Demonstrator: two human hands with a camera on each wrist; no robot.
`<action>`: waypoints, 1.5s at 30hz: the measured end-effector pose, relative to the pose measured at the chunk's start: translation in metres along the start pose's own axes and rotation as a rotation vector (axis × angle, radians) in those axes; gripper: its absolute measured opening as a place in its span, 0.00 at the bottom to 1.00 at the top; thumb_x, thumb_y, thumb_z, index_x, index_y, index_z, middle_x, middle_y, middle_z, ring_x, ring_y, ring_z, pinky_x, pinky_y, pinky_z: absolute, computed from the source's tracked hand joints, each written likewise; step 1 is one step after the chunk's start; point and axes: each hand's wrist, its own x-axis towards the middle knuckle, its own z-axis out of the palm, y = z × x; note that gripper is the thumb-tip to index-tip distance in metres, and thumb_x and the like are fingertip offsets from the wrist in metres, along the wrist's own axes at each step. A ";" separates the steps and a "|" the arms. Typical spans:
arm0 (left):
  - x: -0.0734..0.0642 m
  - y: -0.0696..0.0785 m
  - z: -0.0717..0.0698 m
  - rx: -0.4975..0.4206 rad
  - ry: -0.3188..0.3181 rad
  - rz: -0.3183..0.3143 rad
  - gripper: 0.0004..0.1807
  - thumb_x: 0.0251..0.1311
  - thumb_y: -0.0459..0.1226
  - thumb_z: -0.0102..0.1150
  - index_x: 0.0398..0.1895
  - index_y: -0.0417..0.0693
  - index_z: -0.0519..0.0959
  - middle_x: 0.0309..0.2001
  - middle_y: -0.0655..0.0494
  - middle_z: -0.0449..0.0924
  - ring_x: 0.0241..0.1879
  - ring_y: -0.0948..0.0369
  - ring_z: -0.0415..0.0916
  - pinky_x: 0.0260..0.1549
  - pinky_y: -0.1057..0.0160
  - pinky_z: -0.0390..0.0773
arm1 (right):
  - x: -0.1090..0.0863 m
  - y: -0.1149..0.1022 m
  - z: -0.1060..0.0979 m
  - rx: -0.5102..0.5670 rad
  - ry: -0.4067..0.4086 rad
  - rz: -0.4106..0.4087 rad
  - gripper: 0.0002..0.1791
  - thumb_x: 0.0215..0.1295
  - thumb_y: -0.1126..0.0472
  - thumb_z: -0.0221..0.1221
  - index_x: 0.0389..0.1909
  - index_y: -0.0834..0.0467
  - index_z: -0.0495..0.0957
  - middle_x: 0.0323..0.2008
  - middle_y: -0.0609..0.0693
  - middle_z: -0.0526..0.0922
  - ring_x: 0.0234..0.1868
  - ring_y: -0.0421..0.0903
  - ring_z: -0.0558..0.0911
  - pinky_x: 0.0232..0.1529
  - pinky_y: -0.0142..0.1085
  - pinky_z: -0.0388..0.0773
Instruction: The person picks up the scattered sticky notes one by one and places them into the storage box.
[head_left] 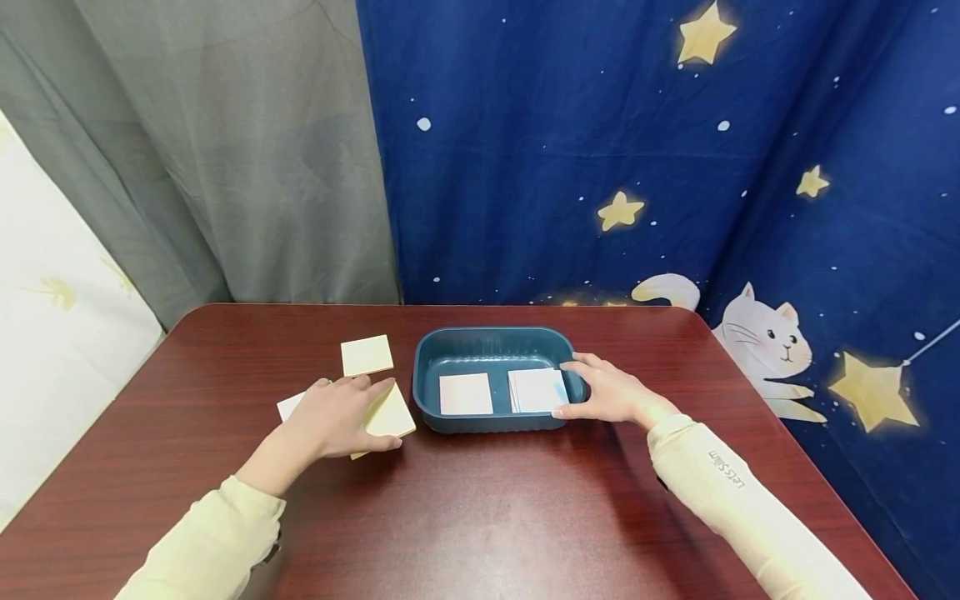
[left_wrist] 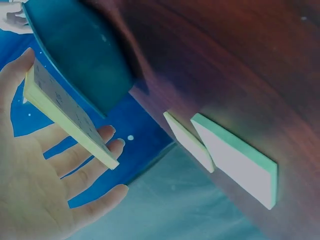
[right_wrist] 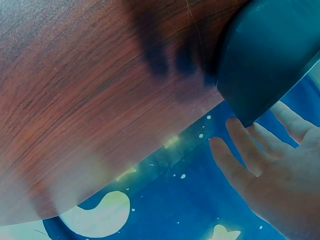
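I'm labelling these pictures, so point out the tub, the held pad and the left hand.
Tub (head_left: 491, 424), head view: front wall.
Held pad (left_wrist: 66, 107), left wrist view: marked face.
Left hand (head_left: 330, 422), head view: back of hand.

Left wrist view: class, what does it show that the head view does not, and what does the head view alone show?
Only the left wrist view shows the palm of the left hand and the marked face of the held pad. Only the head view shows the paper squares inside the tub and the cat. Both show the right hand, left hand, tub, held pad, yellow pad, white pad, table and blue curtain.
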 end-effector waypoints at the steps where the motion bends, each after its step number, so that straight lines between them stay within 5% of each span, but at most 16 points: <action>1: 0.001 0.001 -0.001 -0.001 -0.001 0.001 0.44 0.36 0.65 0.55 0.55 0.47 0.70 0.43 0.47 0.74 0.40 0.51 0.73 0.33 0.51 0.67 | 0.000 0.000 0.000 0.000 0.000 0.001 0.47 0.42 0.33 0.59 0.60 0.58 0.63 0.62 0.59 0.57 0.58 0.56 0.61 0.48 0.55 0.62; 22: 0.023 0.012 -0.021 0.016 0.013 0.028 0.42 0.36 0.65 0.55 0.55 0.50 0.70 0.36 0.52 0.74 0.32 0.56 0.72 0.29 0.54 0.67 | -0.002 0.001 0.000 0.005 -0.002 0.014 0.47 0.42 0.33 0.59 0.60 0.57 0.63 0.62 0.58 0.57 0.58 0.56 0.61 0.48 0.56 0.62; 45: 0.053 0.021 -0.036 0.012 -0.015 0.071 0.44 0.39 0.65 0.54 0.57 0.48 0.69 0.43 0.49 0.73 0.40 0.52 0.71 0.35 0.51 0.67 | -0.001 0.001 0.000 0.008 -0.002 0.004 0.47 0.42 0.32 0.58 0.61 0.57 0.63 0.62 0.58 0.56 0.58 0.56 0.60 0.49 0.55 0.62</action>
